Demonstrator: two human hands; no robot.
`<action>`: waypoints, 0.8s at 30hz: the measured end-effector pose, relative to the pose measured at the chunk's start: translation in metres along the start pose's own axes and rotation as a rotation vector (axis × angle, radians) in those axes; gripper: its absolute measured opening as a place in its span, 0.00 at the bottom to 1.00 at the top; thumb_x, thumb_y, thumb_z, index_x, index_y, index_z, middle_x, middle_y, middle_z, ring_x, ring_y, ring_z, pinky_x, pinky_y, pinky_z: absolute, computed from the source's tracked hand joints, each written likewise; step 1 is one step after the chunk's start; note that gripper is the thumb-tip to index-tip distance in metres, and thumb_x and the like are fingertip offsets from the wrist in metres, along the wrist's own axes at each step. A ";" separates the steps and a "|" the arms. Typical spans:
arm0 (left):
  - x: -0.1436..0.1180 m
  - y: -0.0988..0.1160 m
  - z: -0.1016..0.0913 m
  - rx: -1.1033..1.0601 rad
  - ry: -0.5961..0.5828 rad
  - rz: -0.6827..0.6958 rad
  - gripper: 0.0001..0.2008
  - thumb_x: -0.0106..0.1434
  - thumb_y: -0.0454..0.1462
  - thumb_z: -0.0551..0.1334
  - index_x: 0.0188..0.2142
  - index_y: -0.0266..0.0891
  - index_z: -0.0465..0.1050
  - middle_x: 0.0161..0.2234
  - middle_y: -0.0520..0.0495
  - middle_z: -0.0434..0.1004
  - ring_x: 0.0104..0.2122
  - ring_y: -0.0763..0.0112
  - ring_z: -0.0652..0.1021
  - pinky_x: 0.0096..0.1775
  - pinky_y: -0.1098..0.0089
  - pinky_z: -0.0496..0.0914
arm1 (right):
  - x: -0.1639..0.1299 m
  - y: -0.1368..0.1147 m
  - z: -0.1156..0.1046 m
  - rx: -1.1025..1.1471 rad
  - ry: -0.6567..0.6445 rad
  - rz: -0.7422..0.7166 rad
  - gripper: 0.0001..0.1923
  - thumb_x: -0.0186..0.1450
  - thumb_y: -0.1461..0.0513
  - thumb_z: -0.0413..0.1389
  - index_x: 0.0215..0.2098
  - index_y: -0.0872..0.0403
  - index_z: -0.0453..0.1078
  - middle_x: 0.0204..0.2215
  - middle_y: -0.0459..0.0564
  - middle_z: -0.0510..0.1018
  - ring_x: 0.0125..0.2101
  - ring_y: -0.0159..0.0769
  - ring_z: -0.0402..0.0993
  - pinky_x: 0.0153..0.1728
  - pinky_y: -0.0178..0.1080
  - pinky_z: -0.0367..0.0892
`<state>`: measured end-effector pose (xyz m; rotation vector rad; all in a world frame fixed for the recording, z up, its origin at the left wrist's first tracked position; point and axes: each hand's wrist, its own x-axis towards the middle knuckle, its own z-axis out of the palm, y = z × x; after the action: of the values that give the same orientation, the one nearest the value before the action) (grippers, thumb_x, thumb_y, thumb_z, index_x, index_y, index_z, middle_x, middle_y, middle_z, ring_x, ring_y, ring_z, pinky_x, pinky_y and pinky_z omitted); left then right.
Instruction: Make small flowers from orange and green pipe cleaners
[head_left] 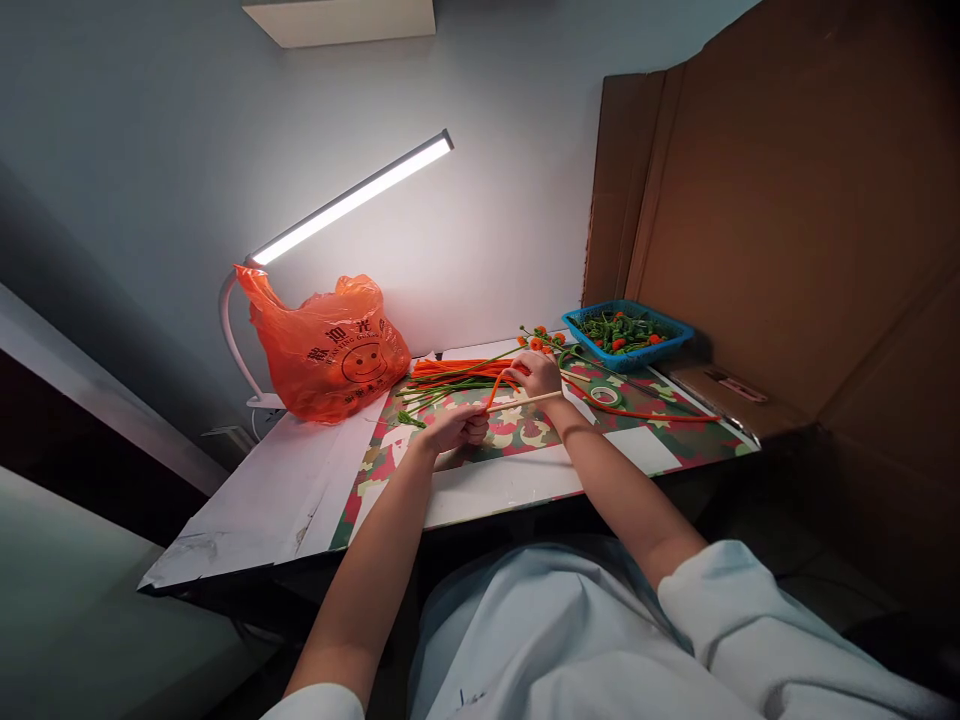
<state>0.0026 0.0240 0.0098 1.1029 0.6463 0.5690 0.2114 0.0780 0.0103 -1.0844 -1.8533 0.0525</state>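
My left hand (459, 428) pinches a thin stick (525, 399) mid-surface; my right hand (536, 372) curls round an orange pipe cleaner (501, 385), fingertips hidden. Basket (627, 334) at far right corner, contents indistinct.

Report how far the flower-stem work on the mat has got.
Done, it seems: a few stems with orange blossoms lie near the blue basket, which holds more small pieces. In hand: the left hand grips a thin wooden stick while the right hand handles an orange pipe cleaner at it. Left: a stack of orange and green pipe cleaners lies unused.
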 end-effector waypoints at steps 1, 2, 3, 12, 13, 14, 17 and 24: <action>-0.001 0.000 0.000 0.001 0.000 0.006 0.22 0.61 0.41 0.61 0.19 0.40 0.50 0.18 0.59 0.42 0.16 0.81 0.51 0.18 0.77 0.48 | 0.000 -0.001 -0.001 -0.013 0.006 -0.002 0.17 0.67 0.51 0.51 0.29 0.54 0.71 0.31 0.54 0.75 0.38 0.42 0.65 0.40 0.39 0.54; -0.001 0.001 0.001 0.003 0.000 0.014 0.22 0.61 0.41 0.61 0.19 0.39 0.50 0.19 0.58 0.42 0.16 0.81 0.51 0.18 0.77 0.48 | 0.000 -0.002 -0.003 -0.021 0.012 0.000 0.17 0.67 0.51 0.51 0.29 0.53 0.71 0.31 0.54 0.75 0.38 0.42 0.65 0.40 0.39 0.54; -0.002 0.001 0.001 0.007 -0.002 0.019 0.22 0.62 0.41 0.60 0.19 0.39 0.50 0.19 0.58 0.42 0.16 0.81 0.51 0.18 0.77 0.48 | 0.000 -0.003 -0.004 -0.021 0.019 0.005 0.16 0.66 0.51 0.52 0.29 0.53 0.71 0.31 0.53 0.75 0.38 0.42 0.65 0.40 0.39 0.54; -0.005 0.003 0.002 0.055 0.040 0.064 0.20 0.62 0.41 0.60 0.21 0.39 0.51 0.20 0.58 0.44 0.17 0.81 0.51 0.19 0.77 0.48 | 0.018 0.004 -0.017 0.279 -0.114 0.097 0.19 0.57 0.47 0.60 0.24 0.54 0.71 0.22 0.48 0.70 0.26 0.34 0.62 0.30 0.37 0.56; -0.005 0.003 0.003 0.067 0.047 0.074 0.20 0.62 0.41 0.60 0.21 0.39 0.51 0.20 0.58 0.44 0.17 0.81 0.51 0.19 0.77 0.47 | 0.023 0.007 -0.020 0.325 -0.184 0.114 0.20 0.54 0.46 0.61 0.23 0.55 0.70 0.20 0.46 0.69 0.24 0.33 0.61 0.28 0.37 0.54; -0.005 0.003 0.004 0.080 0.052 0.081 0.20 0.61 0.41 0.60 0.21 0.39 0.51 0.20 0.58 0.44 0.17 0.81 0.50 0.19 0.77 0.47 | 0.028 0.010 -0.023 0.364 -0.254 0.126 0.22 0.52 0.45 0.62 0.23 0.55 0.70 0.19 0.45 0.67 0.23 0.32 0.60 0.27 0.36 0.53; -0.004 0.003 0.006 0.123 0.062 0.088 0.20 0.61 0.42 0.61 0.21 0.39 0.51 0.20 0.58 0.44 0.17 0.82 0.49 0.19 0.77 0.45 | 0.045 0.015 -0.036 0.412 -0.445 0.141 0.24 0.46 0.43 0.64 0.21 0.56 0.69 0.16 0.41 0.62 0.20 0.28 0.54 0.24 0.35 0.50; 0.000 0.001 0.009 0.116 0.151 0.100 0.21 0.60 0.43 0.63 0.21 0.39 0.51 0.20 0.59 0.44 0.17 0.83 0.49 0.19 0.78 0.43 | 0.079 -0.025 -0.050 0.182 -0.469 -0.024 0.20 0.50 0.48 0.64 0.20 0.56 0.70 0.17 0.43 0.65 0.22 0.28 0.56 0.25 0.35 0.48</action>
<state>0.0088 0.0190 0.0138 1.2139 0.7651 0.7130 0.2204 0.0982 0.1039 -0.9775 -2.2241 0.4886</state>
